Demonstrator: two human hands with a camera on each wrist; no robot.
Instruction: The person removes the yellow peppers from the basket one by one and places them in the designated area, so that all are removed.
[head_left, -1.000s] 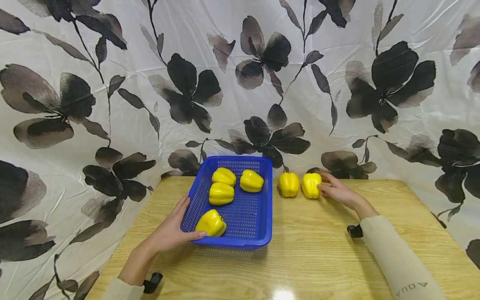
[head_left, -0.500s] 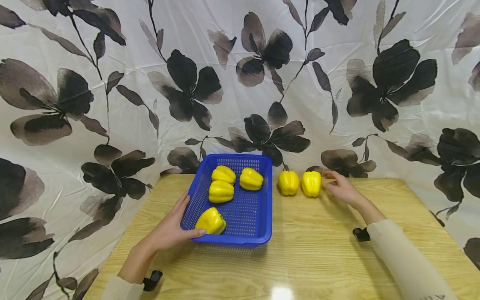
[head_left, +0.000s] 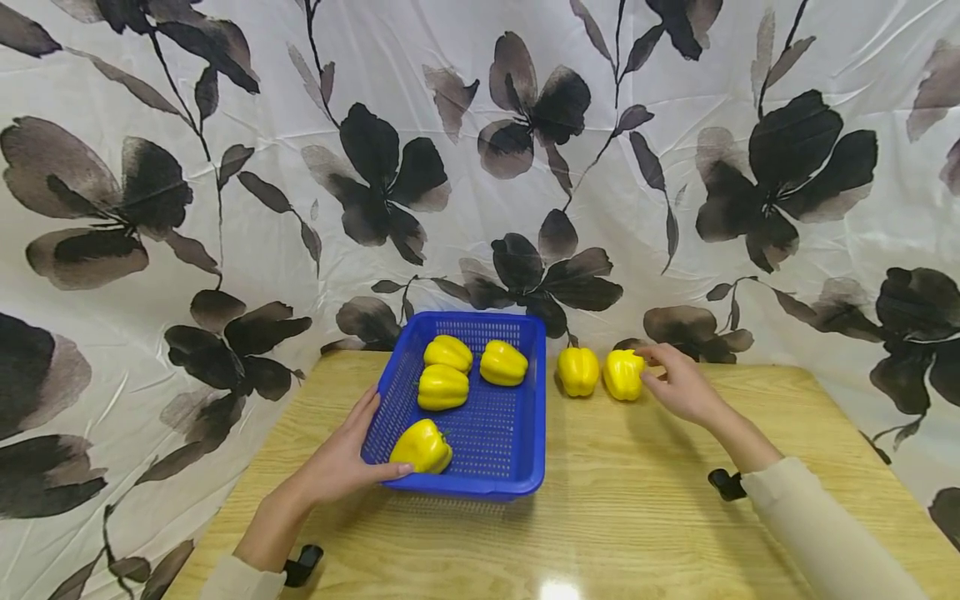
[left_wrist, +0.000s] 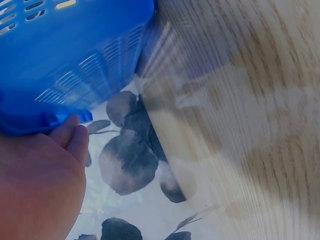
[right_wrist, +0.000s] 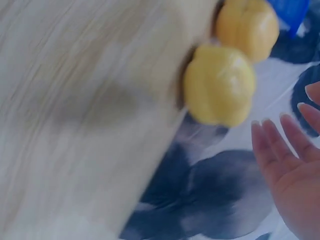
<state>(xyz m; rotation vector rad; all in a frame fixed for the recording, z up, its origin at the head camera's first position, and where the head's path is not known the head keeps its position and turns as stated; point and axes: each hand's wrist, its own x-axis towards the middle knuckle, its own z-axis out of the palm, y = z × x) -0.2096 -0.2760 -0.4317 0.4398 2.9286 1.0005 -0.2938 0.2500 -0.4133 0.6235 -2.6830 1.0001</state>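
Observation:
A blue plastic basket [head_left: 487, 483] stands on the table with several yellow bell peppers inside, one of them [head_left: 422, 447] in its near left corner. My left hand [head_left: 341, 458] holds the basket at that corner, thumb over the front rim and fingers along the left side. In the left wrist view this hand [left_wrist: 45, 185] meets the basket's edge [left_wrist: 75, 20]. Right of the basket, two yellow bell peppers [head_left: 577, 372] sit side by side on the wood. My right hand [head_left: 681, 385] is beside the outer pepper [head_left: 623, 374]; the right wrist view shows its fingers extended, apart from the pepper [right_wrist: 220, 85].
The light wooden table [head_left: 622, 517] has its back edge against a white cloth [head_left: 465, 208] with dark flowers. The basket's far end and the two loose peppers are close to that edge. A dark wrist device [head_left: 726, 483] shows under the right forearm.
My right hand drew back from the outer pepper to the right, then came close to it again, slightly higher. The peppers, basket and left hand have stayed in place.

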